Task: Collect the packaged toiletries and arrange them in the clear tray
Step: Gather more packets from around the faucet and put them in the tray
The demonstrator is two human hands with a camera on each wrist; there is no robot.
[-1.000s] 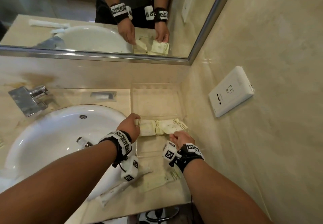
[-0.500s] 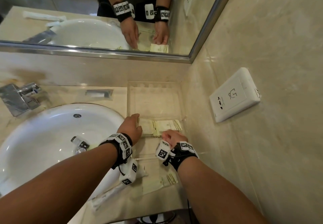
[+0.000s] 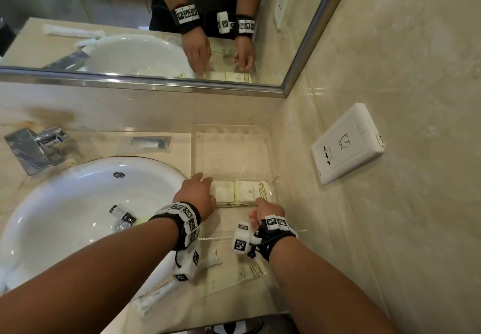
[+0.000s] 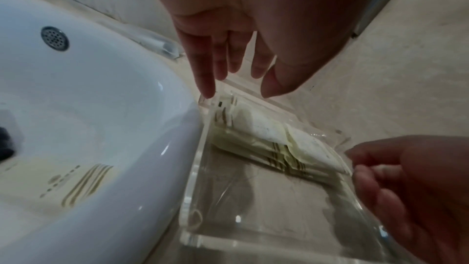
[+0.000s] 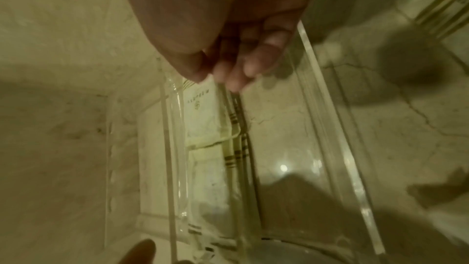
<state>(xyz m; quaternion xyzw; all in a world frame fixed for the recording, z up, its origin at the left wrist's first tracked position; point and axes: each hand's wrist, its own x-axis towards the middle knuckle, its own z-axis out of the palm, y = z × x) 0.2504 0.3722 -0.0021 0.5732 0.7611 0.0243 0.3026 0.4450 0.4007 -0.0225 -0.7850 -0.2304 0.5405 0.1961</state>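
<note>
A clear tray [image 3: 231, 151] stands on the counter in the corner, between the sink and the right wall. A stack of cream packets [image 3: 239, 193] with gold stripes lies across its middle. My left hand [image 3: 197, 190] hovers at the tray's left edge with straight fingers [image 4: 205, 79], holding nothing. My right hand [image 3: 263, 208] has curled fingers and pinches the right end of the packets [image 5: 208, 127] between thumb and fingertips [image 5: 236, 81]. More cream packets [image 3: 234, 276] and a long white packet [image 3: 156, 297] lie on the counter in front of the tray.
The white sink [image 3: 78, 203] fills the left, with a small bottle [image 3: 122, 214] lying in it. A chrome tap [image 3: 33, 148] and a clear-wrapped packet [image 3: 151, 142] sit at the back. A mirror is above, a wall socket [image 3: 346, 143] on the right.
The stack of packets has come down to lie in the tray. My left hand has let go of it and straightened its fingers. My right hand stays at the stack's right end.
</note>
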